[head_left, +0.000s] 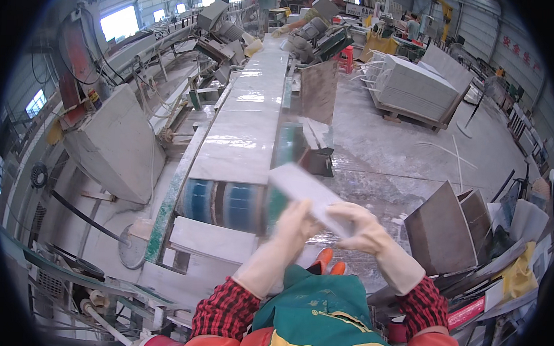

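Observation:
A pale, flat rectangular stone slab is held slantwise in front of me, its far end beside the edge of the slab line. My left hand, in a long cream rubber glove, grips its left edge near the lower end. My right hand, gloved alike, is bent around the right edge near the same end. The slab and left hand are slightly blurred. Glossy white slabs lie in a row on the conveyor, whose near end shows a blue banded roller. More pale slabs lie stacked below that roller.
Brown-faced panels lean at the right. Farther back stands a pallet of stacked slabs. A large stone block is to the left of the conveyor. Motors flank its far end, where another person stands.

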Demonstrator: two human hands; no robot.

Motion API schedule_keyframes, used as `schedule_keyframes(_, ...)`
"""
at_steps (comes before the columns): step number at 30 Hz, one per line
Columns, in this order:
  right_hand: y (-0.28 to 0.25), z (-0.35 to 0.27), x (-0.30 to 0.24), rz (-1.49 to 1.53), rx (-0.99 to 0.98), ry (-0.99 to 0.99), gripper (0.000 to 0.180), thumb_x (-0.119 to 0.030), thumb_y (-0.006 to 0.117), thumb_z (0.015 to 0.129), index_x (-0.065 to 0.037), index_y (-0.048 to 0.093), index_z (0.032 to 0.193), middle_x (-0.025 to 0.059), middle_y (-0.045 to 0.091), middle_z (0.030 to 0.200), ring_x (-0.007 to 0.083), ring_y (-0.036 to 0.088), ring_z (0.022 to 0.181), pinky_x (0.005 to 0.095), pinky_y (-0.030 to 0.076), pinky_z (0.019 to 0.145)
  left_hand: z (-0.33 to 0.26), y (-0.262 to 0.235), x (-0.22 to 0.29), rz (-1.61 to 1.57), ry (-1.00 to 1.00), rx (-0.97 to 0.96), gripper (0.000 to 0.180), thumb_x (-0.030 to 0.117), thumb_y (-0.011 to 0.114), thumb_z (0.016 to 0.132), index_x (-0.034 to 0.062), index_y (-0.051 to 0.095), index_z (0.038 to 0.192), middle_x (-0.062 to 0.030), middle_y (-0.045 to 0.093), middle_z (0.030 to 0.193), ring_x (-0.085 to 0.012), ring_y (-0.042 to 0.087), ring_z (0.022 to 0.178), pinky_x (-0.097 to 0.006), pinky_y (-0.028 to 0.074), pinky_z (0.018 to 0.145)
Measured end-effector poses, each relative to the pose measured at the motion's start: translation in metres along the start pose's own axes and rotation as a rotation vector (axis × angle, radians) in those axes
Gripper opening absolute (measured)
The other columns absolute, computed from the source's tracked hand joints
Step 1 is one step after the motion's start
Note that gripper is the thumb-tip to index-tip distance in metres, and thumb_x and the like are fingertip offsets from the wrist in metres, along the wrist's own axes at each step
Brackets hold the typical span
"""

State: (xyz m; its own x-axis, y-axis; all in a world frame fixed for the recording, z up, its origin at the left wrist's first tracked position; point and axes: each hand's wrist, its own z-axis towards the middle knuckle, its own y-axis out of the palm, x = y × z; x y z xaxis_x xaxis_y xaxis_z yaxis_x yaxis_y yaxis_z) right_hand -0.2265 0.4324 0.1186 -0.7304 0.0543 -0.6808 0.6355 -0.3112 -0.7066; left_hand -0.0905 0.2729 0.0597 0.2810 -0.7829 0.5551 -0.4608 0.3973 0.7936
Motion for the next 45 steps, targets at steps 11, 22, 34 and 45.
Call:
schedule_keyframes(11,0.034,0.041,0.032,-0.388,0.145,-0.332,0.055,-0.027,0.081,0.074,-0.012,0.063,0.124,0.0147,0.061,0.132,0.0371,0.057,0.124,0.0443,0.046,0.105,0.006,-0.161,0.1,-0.137,0.474,0.596,0.037,0.003,0.05,0.1,0.0046,0.044,0.136,-0.0183,0.058,0.129,-0.0368,0.063,0.113,-0.053,0.06,0.089)
schedule_keyframes(22,-0.069,-0.264,0.184,-0.117,0.572,0.708,0.049,-0.016,0.071,0.089,0.001,0.059,0.133,0.0173,0.061,0.135,0.0287,0.057,0.127,0.0363,0.043,0.108,0.058,-0.209,0.113,-0.194,0.467,0.793,0.036,0.003,0.054,0.096,0.0036,0.045,0.131,-0.0163,0.057,0.126,-0.0323,0.065,0.106,-0.049,0.062,0.08)
schedule_keyframes(34,-0.059,-0.393,0.203,0.059,0.793,0.91,0.049,-0.017,0.068,0.095,0.002,0.055,0.138,0.0165,0.059,0.137,0.0245,0.056,0.127,0.0341,0.042,0.108,0.082,-0.225,0.12,-0.174,0.429,0.809,0.023,0.007,0.056,0.096,-0.0003,0.052,0.118,-0.0142,0.062,0.108,-0.0261,0.068,0.082,-0.038,0.063,0.062)
schedule_keyframes(45,-0.053,-0.354,0.194,-0.037,0.654,0.94,0.05,-0.017,0.068,0.094,-0.001,0.055,0.139,0.0157,0.057,0.142,0.0276,0.052,0.132,0.0367,0.038,0.11,0.042,-0.219,0.142,0.411,0.099,0.762,0.028,0.022,0.057,0.101,-0.0048,0.053,0.108,-0.0157,0.063,0.105,-0.0263,0.07,0.089,-0.031,0.064,0.074)
